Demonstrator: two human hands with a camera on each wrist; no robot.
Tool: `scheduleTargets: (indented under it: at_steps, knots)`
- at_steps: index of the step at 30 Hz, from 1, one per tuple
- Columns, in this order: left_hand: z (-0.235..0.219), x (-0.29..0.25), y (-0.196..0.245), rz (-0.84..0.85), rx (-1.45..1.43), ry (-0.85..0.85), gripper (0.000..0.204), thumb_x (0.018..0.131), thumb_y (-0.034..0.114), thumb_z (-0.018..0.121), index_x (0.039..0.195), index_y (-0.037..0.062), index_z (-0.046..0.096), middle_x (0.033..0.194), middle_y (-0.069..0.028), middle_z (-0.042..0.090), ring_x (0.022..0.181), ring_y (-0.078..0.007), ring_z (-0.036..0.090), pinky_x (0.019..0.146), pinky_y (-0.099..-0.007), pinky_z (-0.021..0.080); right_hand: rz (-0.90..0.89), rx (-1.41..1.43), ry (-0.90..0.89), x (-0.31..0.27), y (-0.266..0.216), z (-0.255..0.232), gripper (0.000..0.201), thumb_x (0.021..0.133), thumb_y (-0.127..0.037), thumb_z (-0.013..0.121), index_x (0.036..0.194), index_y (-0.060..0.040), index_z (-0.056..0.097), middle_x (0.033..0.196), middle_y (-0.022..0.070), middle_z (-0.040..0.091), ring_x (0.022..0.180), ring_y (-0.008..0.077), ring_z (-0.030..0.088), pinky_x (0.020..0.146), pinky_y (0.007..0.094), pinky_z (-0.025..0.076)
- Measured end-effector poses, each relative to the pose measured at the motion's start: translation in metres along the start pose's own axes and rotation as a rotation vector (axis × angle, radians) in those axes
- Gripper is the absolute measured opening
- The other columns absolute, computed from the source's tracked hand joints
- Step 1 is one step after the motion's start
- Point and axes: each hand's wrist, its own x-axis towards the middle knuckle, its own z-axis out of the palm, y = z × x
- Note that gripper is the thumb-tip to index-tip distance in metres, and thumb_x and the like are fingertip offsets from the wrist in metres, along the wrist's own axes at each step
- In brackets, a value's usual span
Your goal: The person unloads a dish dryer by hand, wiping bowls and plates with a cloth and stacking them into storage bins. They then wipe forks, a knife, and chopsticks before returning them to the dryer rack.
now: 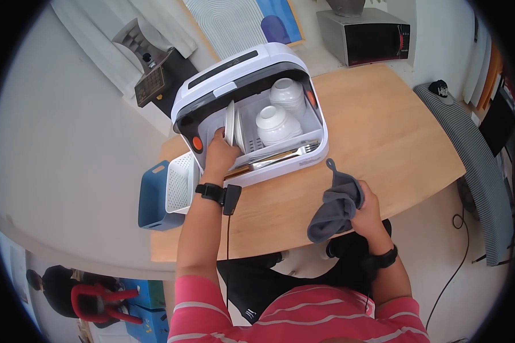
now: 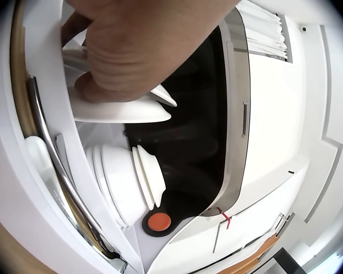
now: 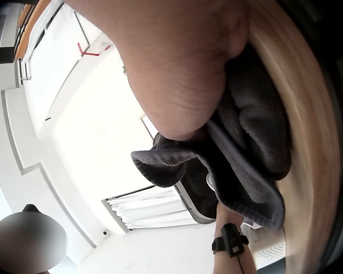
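Note:
A white dish box [image 1: 269,174] with a raised dark lid holds upright white plates [image 1: 230,123] at its left and stacked white bowls [image 1: 273,123] at its right. My left hand [image 1: 220,154] reaches inside and grips a plate; in the left wrist view the hand [image 2: 137,51] has its thumb against the white plate [image 2: 123,111], its other fingers partly hidden. Cutlery [image 1: 280,157] lies in the front tray. Over the table's front part, my right hand [image 1: 367,212] grips a bunched grey cloth [image 1: 335,208], which hangs from it; the right wrist view shows the cloth [image 3: 246,142] below the palm.
Left of the box stand a white perforated basket [image 1: 180,183] and a blue bin [image 1: 151,197]. The wooden table [image 1: 395,131] extends right, with a microwave [image 1: 363,37] behind it. An ironing board [image 1: 478,160] stands to the right. A person in black [image 1: 60,288] is at far lower left.

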Motion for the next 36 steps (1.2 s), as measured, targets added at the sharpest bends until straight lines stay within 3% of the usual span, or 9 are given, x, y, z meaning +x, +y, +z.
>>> scheduleTargets:
  at_steps: [5,7,14,19,23,28,36]
  knots:
    - [0.003,0.002,-0.011,0.006,-0.034,0.079,0.051,0.08,0.003,0.058,0.13,-0.0067,0.056,0.113,-0.034,0.068,0.109,-0.0492,0.066,0.096,-0.049,0.053,0.009,0.023,-0.001,0.0,0.001,0.001,0.037,0.086,-0.007,0.079,0.118,0.0031,0.063,0.103,0.009,0.074,0.094,0.0129,0.068,0.086,0.0292,0.055]
    - [0.001,0.01,-0.023,-0.085,-0.06,0.158,0.043,0.081,-0.001,0.053,0.124,-0.0078,0.057,0.11,-0.0351,0.068,0.107,-0.0513,0.066,0.093,-0.0506,0.053,0.004,0.018,0.009,0.0,0.002,0.001,0.037,0.086,-0.007,0.079,0.118,0.003,0.063,0.103,0.0088,0.074,0.094,0.0127,0.068,0.086,0.0291,0.055]
    - [-0.009,-0.001,0.001,0.027,-0.176,0.299,0.035,0.085,0.0,0.052,0.119,-0.0067,0.058,0.108,-0.0354,0.068,0.104,-0.0532,0.065,0.091,-0.0511,0.053,0.019,-0.019,-0.009,0.002,0.001,0.002,0.038,0.085,-0.008,0.08,0.118,0.0034,0.063,0.103,0.0084,0.074,0.094,0.0121,0.068,0.086,0.0289,0.055]
    - [0.002,-0.002,0.006,-0.091,-0.132,0.168,0.042,0.085,0.001,0.052,0.126,-0.005,0.057,0.112,-0.0332,0.068,0.108,-0.0501,0.066,0.093,-0.047,0.052,0.015,0.01,0.002,0.001,-0.002,0.002,0.039,0.086,-0.008,0.08,0.119,0.0034,0.063,0.104,0.0088,0.074,0.094,0.0122,0.068,0.085,0.029,0.055]
    - [0.009,-0.002,-0.002,-0.065,-0.186,0.17,0.041,0.082,0.003,0.06,0.122,-0.007,0.057,0.113,-0.0331,0.068,0.108,-0.0493,0.066,0.093,-0.0497,0.053,0.014,-0.033,0.0,0.001,-0.001,0.001,0.039,0.085,-0.007,0.08,0.119,0.0034,0.063,0.104,0.0084,0.074,0.094,0.012,0.067,0.086,0.0289,0.055]
    - [0.001,-0.008,0.007,-0.029,-0.149,-0.001,0.06,0.076,0.006,0.07,0.132,-0.0052,0.052,0.116,-0.0315,0.068,0.11,-0.0473,0.067,0.096,-0.0471,0.052,0.02,-0.008,-0.009,0.001,-0.007,0.003,0.04,0.085,-0.007,0.081,0.119,0.0032,0.063,0.105,0.008,0.074,0.095,0.0121,0.067,0.086,0.0287,0.054]
    - [-0.001,-0.009,-0.001,0.042,-0.142,-0.098,0.069,0.076,0.006,0.071,0.139,-0.004,0.046,0.122,-0.0328,0.065,0.114,-0.0474,0.065,0.098,-0.0454,0.052,0.014,-0.001,-0.001,0.001,-0.002,0.003,0.041,0.085,-0.007,0.08,0.12,0.0031,0.063,0.105,0.008,0.074,0.096,0.0123,0.067,0.087,0.0291,0.054]
